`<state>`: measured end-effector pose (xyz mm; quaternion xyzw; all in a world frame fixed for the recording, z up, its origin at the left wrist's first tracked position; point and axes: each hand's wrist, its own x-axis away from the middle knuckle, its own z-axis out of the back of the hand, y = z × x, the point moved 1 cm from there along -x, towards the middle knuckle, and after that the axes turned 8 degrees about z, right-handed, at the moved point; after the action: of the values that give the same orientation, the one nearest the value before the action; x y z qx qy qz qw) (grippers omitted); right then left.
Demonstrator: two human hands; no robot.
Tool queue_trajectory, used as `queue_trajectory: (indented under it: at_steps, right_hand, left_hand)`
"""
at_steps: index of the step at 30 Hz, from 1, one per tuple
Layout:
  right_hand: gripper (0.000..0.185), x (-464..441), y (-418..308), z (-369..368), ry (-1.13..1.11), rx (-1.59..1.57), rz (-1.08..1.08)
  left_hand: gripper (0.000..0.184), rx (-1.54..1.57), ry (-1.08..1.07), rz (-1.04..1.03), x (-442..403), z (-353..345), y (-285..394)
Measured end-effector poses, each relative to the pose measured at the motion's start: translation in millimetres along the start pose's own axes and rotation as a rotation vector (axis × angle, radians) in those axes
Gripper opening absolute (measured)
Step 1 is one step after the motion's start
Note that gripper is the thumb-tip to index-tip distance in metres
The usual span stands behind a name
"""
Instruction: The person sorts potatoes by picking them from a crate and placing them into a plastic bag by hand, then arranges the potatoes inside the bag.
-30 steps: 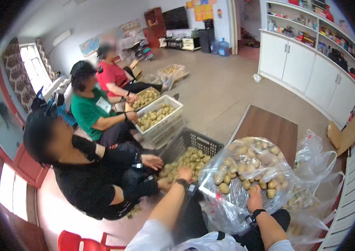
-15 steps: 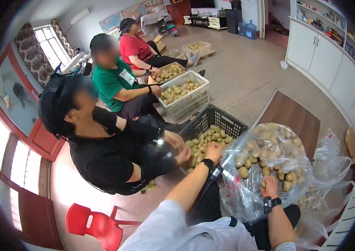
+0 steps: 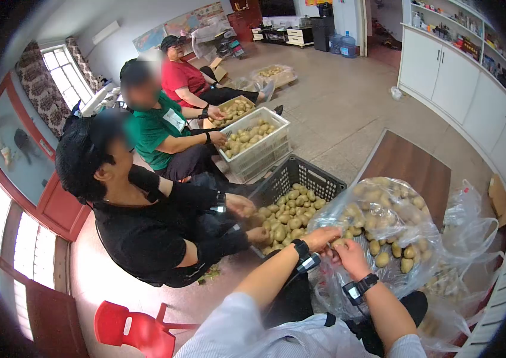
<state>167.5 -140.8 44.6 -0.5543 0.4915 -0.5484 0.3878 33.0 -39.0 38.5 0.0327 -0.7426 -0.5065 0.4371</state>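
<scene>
"Where's the potato?"

"Between the hands, over the near edge of the clear bag. The right hand pinches it. The left hand has its fingers bent close beside it — whether they grip it too, one cannot tell."

"What changed?"

"The left hand has left the dark crate and met the right, so both are now at one potato instead of working apart."

"And the textures?"

"Thin, glossy, crumpled plastic around small, smooth, round-to-oval potatoes. The crate is stiff, with slotted walls, and holds more of them. A co-worker's hand is at its near side. Beyond — a flat wood-grain board and a white lattice crate."
</scene>
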Motion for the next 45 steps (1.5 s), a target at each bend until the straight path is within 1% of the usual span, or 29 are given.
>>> queue_trajectory:
  at_steps: [2, 3, 5, 9, 11, 12, 14, 15, 16, 18, 19, 20, 21, 23, 25, 26, 27, 29, 32, 33, 35, 36, 37, 38, 40, 41, 43, 44, 45]
  right_hand:
    - [0.021, -3.5, 14.0, 2.7, 0.038, 0.300, 0.135]
    - [0.021, -5.5, 23.5, 5.1, 0.041, 0.299, 0.135]
    - [0.023, -6.3, 29.9, 7.4, 0.081, 0.546, 0.267]
    - [0.026, 4.3, 25.2, 11.6, 0.128, 0.552, 0.359]
    - [0.027, 6.9, 40.8, 27.2, 0.221, 0.625, 0.415]
    - [0.027, 9.3, 45.9, 37.3, 0.225, 0.624, 0.416]
    - [0.031, 18.4, 52.0, 60.1, 0.369, 0.981, 0.459]
    - [0.035, 21.5, 56.6, 74.4, 0.360, 1.011, 0.420]
    - [0.035, 25.6, 54.6, 81.2, 0.365, 1.010, 0.415]
    - [0.041, 38.6, 43.5, 93.0, 0.480, 1.277, 0.357]
    - [0.048, 38.6, 52.2, 103.2, 0.482, 1.278, 0.299]
    - [0.048, 37.6, 60.2, 109.0, 0.489, 1.279, 0.277]
    - [0.047, 36.2, 65.7, 116.3, 0.473, 1.280, 0.304]
    - [0.043, 37.2, 83.7, 133.3, 0.430, 1.311, 0.318]
    - [0.037, 42.9, 81.9, 137.9, 0.387, 1.318, 0.260]
    - [0.034, 48.1, 75.8, 133.9, 0.378, 1.298, 0.215]
    - [0.034, 56.4, 77.3, 130.8, 0.391, 1.299, 0.175]
    - [0.029, 56.6, 73.8, 127.2, 0.360, 1.344, 0.223]
    - [0.027, 49.5, 77.7, 122.7, 0.307, 1.352, 0.200]
    - [0.027, 51.6, 81.5, 122.5, 0.297, 1.353, 0.220]
    - [0.026, 57.5, 98.2, 129.7, 0.315, 1.325, 0.272]
    - [0.030, 53.8, 107.8, 134.8, 0.332, 1.244, 0.264]
    - [0.034, 54.8, 99.0, 135.4, 0.216, 1.245, 0.290]
    - [0.037, 51.5, 104.3, 137.5, 0.257, 1.160, 0.247]
    - [0.039, 49.7, 109.2, 140.0, 0.418, 1.008, 0.280]
    - [0.039, 46.1, 116.0, 145.4, 0.414, 1.007, 0.294]
    - [0.038, 34.0, 128.4, 156.1, 0.433, 0.912, 0.181]
    - [0.038, 36.7, 113.2, 146.6, 0.440, 0.911, 0.194]
    - [0.037, 40.2, 99.1, 135.7, 0.480, 0.741, 0.102]
  left_hand:
    - [0.036, 0.016, -0.149, 0.035, 0.3, -0.7, 1.1]
    - [0.036, 0.014, -0.151, 0.035, -0.2, -0.7, 0.8]
    - [0.031, -0.020, -0.157, 0.081, -5.6, 1.8, -4.8]
    - [0.024, 0.015, -0.181, 0.092, -18.4, 9.1, -14.4]
    - [0.024, 0.163, -0.118, 0.034, -21.6, 17.0, -17.6]
    - [0.024, 0.160, -0.120, 0.033, -22.1, 19.9, -17.4]
    - [0.024, 0.299, 0.099, -0.015, -18.2, 28.3, -14.3]
    - [0.021, 0.354, 0.118, -0.040, -15.4, 33.5, -12.8]
    - [0.021, 0.351, 0.114, -0.037, -24.0, 40.7, -19.3]
    - [0.020, 0.550, 0.325, -0.084, -46.8, 59.4, -37.4]
    - [0.019, 0.521, 0.333, -0.076, -34.2, 57.4, -27.6]
    - [0.018, 0.490, 0.336, -0.063, -18.6, 59.3, -15.0]
    - [0.019, 0.498, 0.359, -0.102, -26.1, 73.2, -24.4]
    - [0.029, -0.277, 0.617, -0.136, -26.5, 85.9, -34.9]
    - [0.038, -1.093, 0.706, -0.174, -33.0, 95.5, -39.5]
    - [0.028, -0.257, 0.589, -0.140, -56.3, 109.7, -54.8]
    - [0.027, -0.363, 0.563, -0.195, -64.9, 121.7, -65.3]
    - [0.027, -0.568, 0.521, -0.316, -79.5, 143.8, -86.2]
    - [0.033, -1.115, 0.754, -0.224, -114.7, 171.9, -117.4]
    - [0.038, -1.294, 0.839, -0.178, -115.0, 183.8, -120.1]
    - [0.045, -1.395, 0.556, 0.221, -31.3, 129.6, -47.8]
    - [0.038, -1.331, 0.662, 0.187, -38.3, 136.8, -61.2]
    - [0.033, -1.261, 0.764, 0.145, -45.9, 144.4, -74.9]
    - [0.027, -1.394, 0.791, 0.082, -110.2, 187.2, -135.1]
    - [0.024, -1.018, 0.752, 0.178, -53.2, 154.5, -82.6]
    - [0.024, -1.048, 0.741, 0.200, -41.2, 145.8, -71.0]
    - [0.023, -1.089, 0.704, 0.198, -28.6, 135.6, -57.6]
    - [0.022, -1.099, 0.684, 0.178, -29.4, 137.2, -60.5]
    - [0.039, -1.164, 0.695, 0.223, -46.1, 147.2, -70.6]
